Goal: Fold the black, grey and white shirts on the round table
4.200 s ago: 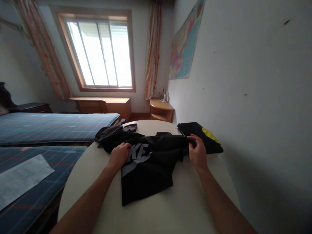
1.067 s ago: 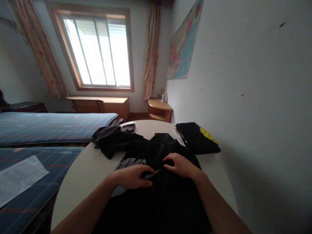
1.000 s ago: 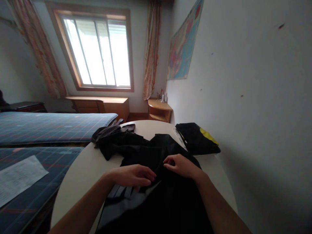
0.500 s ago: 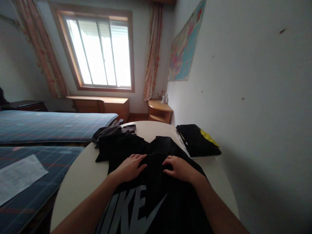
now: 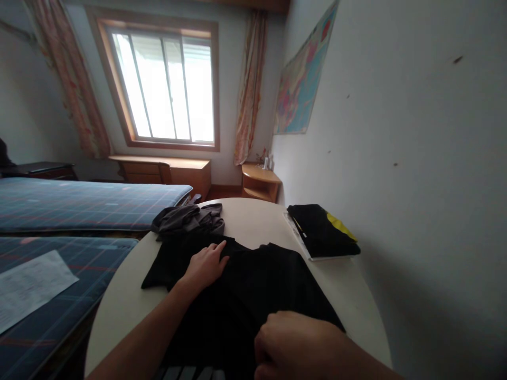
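A black T-shirt [image 5: 237,295] lies spread over the round table, its neck end pointing away from me. The tops of its pale printed letters show at the bottom edge of the view. My left hand [image 5: 206,264] rests on the cloth by the left shoulder, palm down, fingers stretched out. Nearer to me, my right hand [image 5: 295,340] is curled closed on the front of the T-shirt; its fingertips are mostly hidden beneath it.
A crumpled grey garment [image 5: 186,219] lies at the table's far left. At the right, a folded black and yellow garment [image 5: 320,229] sits on something white and flat. The cream tabletop [image 5: 119,311] adjoins a wall at right; a mattress with a paper sheet [image 5: 35,285] is at left.
The T-shirt has shifted toward me, its lettering now mostly out of view. My right hand has come nearer and closed. My left hand has moved slightly left and away.
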Demonstrator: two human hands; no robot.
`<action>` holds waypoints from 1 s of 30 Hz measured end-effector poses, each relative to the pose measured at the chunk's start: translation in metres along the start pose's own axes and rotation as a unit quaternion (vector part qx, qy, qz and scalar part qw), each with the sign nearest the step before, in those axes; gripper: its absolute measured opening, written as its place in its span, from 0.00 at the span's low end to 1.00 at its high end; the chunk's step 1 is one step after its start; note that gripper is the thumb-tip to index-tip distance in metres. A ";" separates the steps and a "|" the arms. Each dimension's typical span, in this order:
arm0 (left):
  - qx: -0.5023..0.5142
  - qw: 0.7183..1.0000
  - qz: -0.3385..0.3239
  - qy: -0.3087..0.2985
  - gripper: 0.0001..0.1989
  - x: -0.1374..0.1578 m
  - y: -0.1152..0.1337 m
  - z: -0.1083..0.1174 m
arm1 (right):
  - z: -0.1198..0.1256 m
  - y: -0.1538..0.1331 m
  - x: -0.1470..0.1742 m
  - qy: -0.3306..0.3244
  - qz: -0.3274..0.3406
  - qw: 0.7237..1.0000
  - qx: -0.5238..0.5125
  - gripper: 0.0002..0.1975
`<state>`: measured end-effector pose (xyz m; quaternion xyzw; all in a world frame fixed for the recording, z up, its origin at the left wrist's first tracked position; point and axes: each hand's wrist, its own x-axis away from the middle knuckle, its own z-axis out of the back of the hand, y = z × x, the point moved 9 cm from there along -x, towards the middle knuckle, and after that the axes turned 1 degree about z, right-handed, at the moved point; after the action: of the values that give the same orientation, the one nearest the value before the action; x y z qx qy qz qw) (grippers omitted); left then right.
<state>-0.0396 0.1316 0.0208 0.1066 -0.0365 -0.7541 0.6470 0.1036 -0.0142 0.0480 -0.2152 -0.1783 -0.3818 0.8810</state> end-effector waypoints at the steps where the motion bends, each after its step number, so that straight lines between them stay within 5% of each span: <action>1: -0.008 1.000 0.017 -0.003 0.28 0.000 -0.003 0.001 | 0.003 0.003 -0.001 0.009 0.024 0.999 -0.020 0.09; 3: -0.028 0.999 0.038 -0.012 0.28 -0.001 -0.009 0.000 | 0.018 0.026 -0.005 0.078 0.002 0.996 -0.031 0.09; 6: -0.051 0.997 0.051 -0.022 0.27 -0.003 -0.016 -0.001 | 0.041 0.084 -0.009 0.208 -0.153 0.966 0.020 0.13; 9: -0.052 0.996 0.066 -0.042 0.20 -0.006 -0.026 -0.003 | 0.037 0.125 -0.016 0.219 -0.258 0.939 0.059 0.18; 13: -0.053 0.992 0.099 -0.051 0.13 -0.009 -0.049 0.003 | 0.029 0.139 -0.037 0.226 -0.195 0.953 0.043 0.23; 16: -0.029 0.983 0.177 0.028 0.15 -0.010 -0.078 0.026 | 0.026 0.138 -0.051 0.220 -0.099 0.970 0.005 0.29; 20: 0.015 0.968 0.214 0.129 0.19 -0.007 -0.093 0.049 | 0.038 0.157 -0.049 0.303 -0.173 0.936 0.041 0.30; 24: -0.007 0.979 0.169 0.113 0.26 -0.006 -0.061 0.039 | 0.024 0.177 -0.051 0.260 -0.283 0.923 -0.005 0.31; 30: -0.007 0.999 -0.022 0.025 0.33 0.000 0.019 -0.015 | 0.020 0.196 -0.067 0.211 -0.286 0.930 -0.097 0.36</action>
<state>-0.0179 0.1294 0.0101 0.1215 -0.0132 -0.7655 0.6317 0.2043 0.1565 -0.0143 -0.1541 -0.0045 -0.6700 0.7262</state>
